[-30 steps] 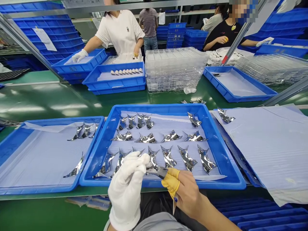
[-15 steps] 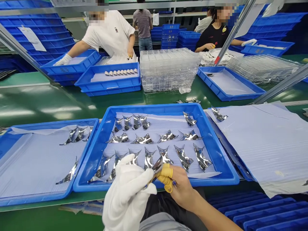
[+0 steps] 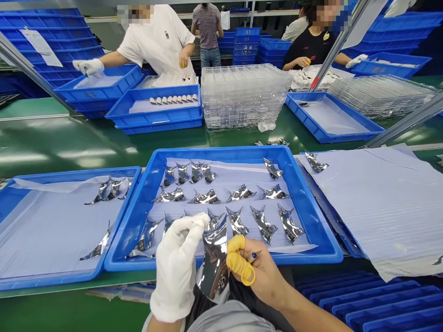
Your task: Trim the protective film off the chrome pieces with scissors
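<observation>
- A curved chrome part (image 3: 212, 265), mirror-bright and tapering to a sharp point at its top, stands roughly upright between the hands, just above the near edge of the bench.
- The left hand (image 3: 176, 265) wears a soft white cloth glove; the right hand (image 3: 259, 269) is bare apart from rubbery yellow finger cots (image 3: 238, 259).
- The left hand, at the part's 10 o'clock, pinches its upper edge between thumb and fingertips.
- The right hand, at 3 o'clock, curls its fingers round a slim blue-tipped tool (image 3: 255, 255), with the finger cots against the part's edge; whether they also grip it I cannot tell.
- Beyond, from 11 to 1 o'clock, a blue plastic tray (image 3: 221, 153) with a finely ribbed paper liner (image 3: 238, 178) carries three rows of similar chrome pieces (image 3: 265, 224), the front row partly hidden by the hands.
- Toward 9 o'clock, a second lined tray (image 3: 51, 281) bears a few more along its right side.
- At 2 o'clock, one lies on stacked liner sheets (image 3: 380, 198).
- Farther off at 12 o'clock rises a stack of clear plastic trays (image 3: 244, 99); at 11, a blue bin (image 3: 162, 114) holds a row of pale curved pieces (image 3: 175, 99).
</observation>
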Demonstrator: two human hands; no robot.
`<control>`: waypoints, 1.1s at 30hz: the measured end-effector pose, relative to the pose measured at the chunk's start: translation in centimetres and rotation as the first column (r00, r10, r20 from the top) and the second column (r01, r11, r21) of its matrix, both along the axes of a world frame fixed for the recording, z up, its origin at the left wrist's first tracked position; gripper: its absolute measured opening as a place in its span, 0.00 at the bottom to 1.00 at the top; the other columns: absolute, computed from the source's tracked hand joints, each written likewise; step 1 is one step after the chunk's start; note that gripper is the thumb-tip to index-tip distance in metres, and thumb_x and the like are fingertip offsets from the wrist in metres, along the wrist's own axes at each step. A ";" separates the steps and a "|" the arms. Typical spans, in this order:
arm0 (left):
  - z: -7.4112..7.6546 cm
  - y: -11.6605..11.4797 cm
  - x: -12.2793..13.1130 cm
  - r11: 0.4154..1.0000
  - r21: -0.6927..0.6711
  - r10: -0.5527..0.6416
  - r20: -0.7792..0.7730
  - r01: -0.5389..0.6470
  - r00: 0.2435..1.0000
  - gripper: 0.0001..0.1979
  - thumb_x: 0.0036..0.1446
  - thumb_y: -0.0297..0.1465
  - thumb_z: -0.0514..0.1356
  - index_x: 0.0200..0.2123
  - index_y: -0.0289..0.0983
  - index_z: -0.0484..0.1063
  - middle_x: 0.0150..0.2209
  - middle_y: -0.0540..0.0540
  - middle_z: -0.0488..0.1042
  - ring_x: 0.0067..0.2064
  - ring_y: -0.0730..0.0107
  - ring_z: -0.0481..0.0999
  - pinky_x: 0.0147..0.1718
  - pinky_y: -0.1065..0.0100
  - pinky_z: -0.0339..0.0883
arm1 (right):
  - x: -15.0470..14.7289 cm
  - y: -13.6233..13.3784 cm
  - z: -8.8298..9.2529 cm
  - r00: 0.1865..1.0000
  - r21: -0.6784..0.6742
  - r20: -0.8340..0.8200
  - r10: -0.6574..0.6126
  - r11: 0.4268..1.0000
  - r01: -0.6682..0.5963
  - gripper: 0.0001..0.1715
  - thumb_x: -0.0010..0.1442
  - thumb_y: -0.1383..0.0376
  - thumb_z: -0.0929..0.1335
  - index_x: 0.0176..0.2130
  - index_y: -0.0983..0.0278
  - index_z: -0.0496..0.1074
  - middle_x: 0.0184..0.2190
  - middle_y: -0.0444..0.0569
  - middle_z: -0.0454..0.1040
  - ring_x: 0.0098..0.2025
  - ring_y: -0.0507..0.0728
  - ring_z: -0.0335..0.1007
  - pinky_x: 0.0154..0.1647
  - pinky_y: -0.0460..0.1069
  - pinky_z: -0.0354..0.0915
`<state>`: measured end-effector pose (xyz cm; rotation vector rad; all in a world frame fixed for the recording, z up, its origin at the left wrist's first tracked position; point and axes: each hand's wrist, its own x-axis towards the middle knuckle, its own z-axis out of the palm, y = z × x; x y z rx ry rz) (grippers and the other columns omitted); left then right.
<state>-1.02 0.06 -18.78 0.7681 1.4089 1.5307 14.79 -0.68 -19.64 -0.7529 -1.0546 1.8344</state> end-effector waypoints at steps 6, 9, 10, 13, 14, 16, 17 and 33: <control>0.1 0.2 -0.1 0.997 -0.062 -0.042 0.030 0.044 0.999 0.17 0.50 0.42 0.72 0.34 0.37 0.76 0.40 0.45 0.83 0.45 0.63 0.82 0.47 0.67 0.74 | -0.3 0.1 0.1 0.997 -0.104 -0.077 0.014 0.994 -0.021 0.24 0.59 0.50 0.75 0.29 0.64 0.67 0.17 0.33 0.50 0.18 0.44 0.38 0.18 0.44 0.38; 0.5 0.3 0.1 0.996 -0.079 -0.026 0.027 0.028 0.999 0.19 0.46 0.42 0.74 0.34 0.36 0.76 0.39 0.43 0.84 0.42 0.61 0.82 0.44 0.64 0.75 | -0.5 0.3 -0.2 0.997 -0.185 -0.077 0.026 0.982 -0.040 0.27 0.56 0.49 0.77 0.28 0.64 0.65 0.18 0.33 0.52 0.17 0.43 0.39 0.17 0.43 0.39; 0.8 0.4 0.2 0.997 -0.081 -0.015 0.005 0.015 1.000 0.19 0.45 0.42 0.74 0.33 0.36 0.76 0.38 0.43 0.84 0.41 0.60 0.83 0.43 0.63 0.76 | -0.6 0.4 -0.4 0.997 -0.207 -0.068 0.027 0.977 -0.041 0.27 0.55 0.48 0.77 0.28 0.63 0.64 0.18 0.33 0.53 0.17 0.43 0.39 0.18 0.43 0.39; 1.3 0.5 0.4 0.999 -0.036 0.011 -0.086 -0.014 0.996 0.18 0.44 0.42 0.74 0.31 0.37 0.76 0.36 0.43 0.83 0.41 0.58 0.83 0.44 0.60 0.76 | -0.8 0.4 -1.0 0.998 -0.220 -0.053 0.030 0.975 -0.041 0.28 0.56 0.47 0.76 0.29 0.63 0.65 0.15 0.31 0.52 0.16 0.43 0.39 0.18 0.43 0.39; 1.4 0.5 0.5 1.000 -0.007 0.015 -0.120 -0.016 0.993 0.17 0.44 0.42 0.74 0.31 0.37 0.76 0.35 0.43 0.83 0.42 0.56 0.83 0.44 0.60 0.76 | -0.8 0.4 -1.2 0.998 -0.214 -0.055 0.029 0.976 -0.040 0.27 0.56 0.46 0.76 0.30 0.63 0.65 0.14 0.31 0.52 0.16 0.43 0.39 0.18 0.43 0.39; 1.7 0.4 0.6 0.999 0.051 0.019 -0.175 -0.010 0.984 0.15 0.45 0.41 0.73 0.30 0.38 0.75 0.33 0.44 0.83 0.43 0.55 0.83 0.45 0.58 0.76 | -0.9 0.4 -1.4 0.998 -0.214 -0.061 0.024 0.976 -0.037 0.27 0.57 0.46 0.75 0.30 0.63 0.65 0.13 0.30 0.52 0.15 0.44 0.39 0.17 0.43 0.39; 1.7 0.4 0.7 0.997 0.074 0.020 -0.193 -0.005 0.981 0.14 0.45 0.40 0.73 0.29 0.38 0.75 0.32 0.45 0.82 0.43 0.56 0.83 0.46 0.58 0.76 | -1.0 0.4 -1.5 0.998 -0.219 -0.062 0.020 0.975 -0.033 0.27 0.57 0.46 0.75 0.30 0.63 0.65 0.12 0.30 0.52 0.14 0.44 0.38 0.17 0.43 0.38; 0.6 0.8 -0.6 0.991 -0.100 -0.087 -0.017 0.084 0.996 0.17 0.49 0.42 0.73 0.35 0.37 0.76 0.39 0.47 0.82 0.41 0.65 0.81 0.43 0.68 0.73 | -1.5 0.5 -0.2 0.991 -0.181 -0.116 -0.061 0.983 0.040 0.25 0.56 0.49 0.77 0.28 0.64 0.67 0.17 0.33 0.51 0.18 0.44 0.39 0.18 0.43 0.41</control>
